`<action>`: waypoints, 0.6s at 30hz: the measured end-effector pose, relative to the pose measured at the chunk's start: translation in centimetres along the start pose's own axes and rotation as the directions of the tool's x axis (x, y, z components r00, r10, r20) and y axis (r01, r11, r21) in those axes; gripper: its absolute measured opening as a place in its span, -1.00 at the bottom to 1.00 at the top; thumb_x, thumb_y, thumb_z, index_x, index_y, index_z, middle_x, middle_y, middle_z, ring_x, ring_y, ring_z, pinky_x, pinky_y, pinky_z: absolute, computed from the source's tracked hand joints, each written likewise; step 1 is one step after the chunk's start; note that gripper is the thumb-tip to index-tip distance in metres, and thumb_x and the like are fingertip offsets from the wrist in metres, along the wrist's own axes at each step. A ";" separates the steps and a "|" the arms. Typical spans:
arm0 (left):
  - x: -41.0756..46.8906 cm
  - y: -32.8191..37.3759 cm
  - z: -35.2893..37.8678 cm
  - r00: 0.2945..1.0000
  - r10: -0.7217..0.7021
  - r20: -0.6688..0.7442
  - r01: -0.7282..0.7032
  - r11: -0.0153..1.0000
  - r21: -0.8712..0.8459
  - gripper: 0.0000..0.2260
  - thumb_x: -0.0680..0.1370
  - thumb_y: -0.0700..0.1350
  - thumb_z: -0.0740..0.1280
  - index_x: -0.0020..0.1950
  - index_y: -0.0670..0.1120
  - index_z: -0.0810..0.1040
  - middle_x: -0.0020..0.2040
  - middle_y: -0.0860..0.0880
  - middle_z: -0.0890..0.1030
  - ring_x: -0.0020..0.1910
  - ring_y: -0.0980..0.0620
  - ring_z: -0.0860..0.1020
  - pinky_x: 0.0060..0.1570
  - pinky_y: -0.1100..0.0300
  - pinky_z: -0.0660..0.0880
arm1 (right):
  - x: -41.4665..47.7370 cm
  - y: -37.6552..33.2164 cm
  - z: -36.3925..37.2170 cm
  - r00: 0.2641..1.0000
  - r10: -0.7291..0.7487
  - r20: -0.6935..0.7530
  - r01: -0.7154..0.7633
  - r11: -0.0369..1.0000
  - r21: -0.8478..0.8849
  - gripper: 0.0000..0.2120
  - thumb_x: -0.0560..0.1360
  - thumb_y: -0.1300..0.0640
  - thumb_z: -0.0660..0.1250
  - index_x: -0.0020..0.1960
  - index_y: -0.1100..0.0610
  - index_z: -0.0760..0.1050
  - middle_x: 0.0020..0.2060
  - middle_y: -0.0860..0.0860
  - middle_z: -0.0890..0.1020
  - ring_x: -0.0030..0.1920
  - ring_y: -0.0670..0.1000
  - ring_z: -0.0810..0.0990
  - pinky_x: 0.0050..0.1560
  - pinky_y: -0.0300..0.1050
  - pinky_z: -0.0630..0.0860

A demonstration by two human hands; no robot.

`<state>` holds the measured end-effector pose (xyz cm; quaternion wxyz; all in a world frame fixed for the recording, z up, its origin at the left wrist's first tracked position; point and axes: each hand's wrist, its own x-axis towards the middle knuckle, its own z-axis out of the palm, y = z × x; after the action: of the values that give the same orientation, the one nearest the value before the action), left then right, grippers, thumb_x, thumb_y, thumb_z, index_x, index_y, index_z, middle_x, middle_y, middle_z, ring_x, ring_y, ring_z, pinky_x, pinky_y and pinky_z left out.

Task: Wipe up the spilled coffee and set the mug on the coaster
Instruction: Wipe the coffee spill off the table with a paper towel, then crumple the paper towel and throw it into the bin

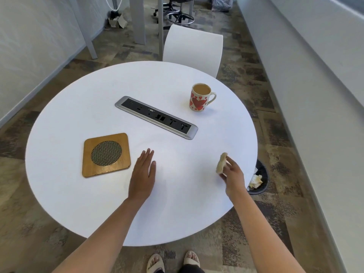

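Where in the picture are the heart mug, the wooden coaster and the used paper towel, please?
heart mug (198,102): head view, on its front wall with the red hearts.
wooden coaster (106,155): head view, on its round mesh centre.
used paper towel (221,162): head view, on the wad above the right hand's fingers.

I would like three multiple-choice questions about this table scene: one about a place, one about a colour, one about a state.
1. Where is the coaster relative to the left hand?
A. to its left
B. to its right
C. under it

2. What colour are the hearts on the mug?
A. blue
B. red
C. green

3. What is the right hand doing?
A. resting flat
B. gripping the mug
C. holding a stained tissue

Answers: 1 A, the coaster lies beside the hand; 2 B, red hearts show; 3 C, the fingers pinch the tissue.
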<state>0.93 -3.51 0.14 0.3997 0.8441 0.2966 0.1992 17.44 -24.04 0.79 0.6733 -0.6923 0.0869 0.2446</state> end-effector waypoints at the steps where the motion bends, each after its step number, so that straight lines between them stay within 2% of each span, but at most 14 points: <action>1: 0.2 1.0 0.5 1.000 0.008 0.003 -0.008 1.000 -0.028 -0.65 0.63 -0.15 0.12 0.43 -0.10 0.32 0.46 0.00 0.29 0.47 0.12 0.15 0.45 0.13 0.13 | 0.0 -0.6 0.5 0.992 0.109 0.059 -0.121 0.959 0.256 -0.60 0.57 0.38 0.15 0.38 0.16 0.35 0.13 0.11 0.55 0.08 0.08 0.55 0.00 -0.07 0.55; 2: 0.4 1.9 0.9 1.000 0.011 0.013 -0.010 0.998 -0.065 -0.66 0.62 -0.16 0.14 0.40 -0.10 0.36 0.44 -0.01 0.34 0.45 0.09 0.21 0.42 0.19 0.15 | -0.3 -1.0 1.0 0.979 0.161 0.123 -0.198 0.887 0.418 -0.60 0.56 0.41 0.14 0.37 0.18 0.35 0.07 0.12 0.55 0.01 0.07 0.56 -0.08 -0.09 0.60; 4: 1.0 4.4 2.4 0.997 -0.004 0.072 0.016 0.988 -0.156 -0.71 0.60 -0.16 0.19 0.31 -0.10 0.47 0.34 -0.02 0.48 0.33 0.08 0.39 0.30 0.30 0.26 | -0.6 -1.9 1.5 0.963 0.182 0.201 -0.266 0.777 0.570 -0.61 0.55 0.45 0.13 0.32 0.19 0.37 0.00 0.15 0.54 -0.05 0.07 0.55 -0.19 -0.09 0.66; 6: 1.1 6.1 3.4 0.986 -0.063 0.157 0.100 0.965 -0.243 -0.77 0.58 -0.14 0.23 0.21 -0.07 0.56 0.22 -0.01 0.57 0.18 0.10 0.50 0.13 0.41 0.35 | -1.2 -2.2 2.6 0.958 0.175 0.229 -0.280 0.753 0.596 -0.61 0.54 0.46 0.14 0.28 0.15 0.39 0.02 0.17 0.53 -0.02 0.11 0.55 -0.23 -0.08 0.66; 8: 1.5 7.9 4.9 0.958 -0.113 0.264 0.191 0.937 -0.293 -0.79 0.57 -0.11 0.25 0.16 -0.05 0.59 0.15 0.02 0.60 0.07 0.14 0.52 -0.02 0.54 0.37 | -1.2 -2.7 2.9 0.960 0.157 0.232 -0.266 0.771 0.579 -0.62 0.54 0.46 0.15 0.25 0.13 0.39 0.03 0.17 0.55 -0.01 0.11 0.57 -0.21 -0.08 0.66; 9: 1.8 8.9 5.7 0.941 -0.137 0.310 0.234 0.924 -0.303 -0.79 0.56 -0.09 0.26 0.15 -0.04 0.59 0.12 0.03 0.61 0.05 0.13 0.53 -0.01 0.51 0.40 | -1.1 -3.1 2.9 0.963 0.147 0.225 -0.251 0.791 0.558 -0.63 0.53 0.46 0.16 0.23 0.13 0.40 0.03 0.16 0.56 -0.02 0.10 0.58 -0.20 -0.08 0.66; 12: 2.9 11.3 7.7 0.890 -0.207 0.406 0.365 0.857 -0.363 -0.82 0.51 -0.01 0.33 0.06 0.00 0.62 0.00 -0.01 0.66 -0.01 -0.01 0.60 0.07 0.15 0.54 | -0.3 -4.0 2.4 0.980 0.118 0.163 -0.180 0.873 0.453 -0.72 0.51 0.48 0.19 0.09 0.17 0.46 -0.04 0.15 0.60 -0.10 0.08 0.61 -0.17 -0.13 0.63; 15: 4.3 13.0 9.5 0.854 -0.251 0.456 0.464 0.763 -0.450 -0.85 0.45 0.00 0.40 -0.05 -0.03 0.65 -0.09 -0.03 0.69 -0.05 -0.01 0.63 -0.01 0.18 0.57 | 1.1 -4.9 1.2 0.993 0.062 0.096 -0.091 0.936 0.341 -0.73 0.48 0.51 0.17 -0.01 0.24 0.53 -0.16 0.14 0.63 -0.17 0.06 0.62 -0.21 -0.22 0.64; 18: 6.1 14.3 11.5 0.813 -0.296 0.502 0.557 0.649 -0.519 -0.83 0.46 -0.06 0.40 -0.03 -0.12 0.66 -0.05 -0.11 0.69 0.01 -0.09 0.63 0.09 0.12 0.54 | 2.8 -5.9 -0.3 0.998 -0.019 0.063 0.005 0.978 0.211 -0.73 0.44 0.48 0.23 -0.12 0.18 0.61 -0.19 0.11 0.66 -0.17 0.04 0.65 -0.19 -0.25 0.62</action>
<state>16.95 -13.13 5.19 0.7490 0.5787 0.3218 0.0228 22.64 -23.28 4.76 0.7467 -0.6093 0.0862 0.2524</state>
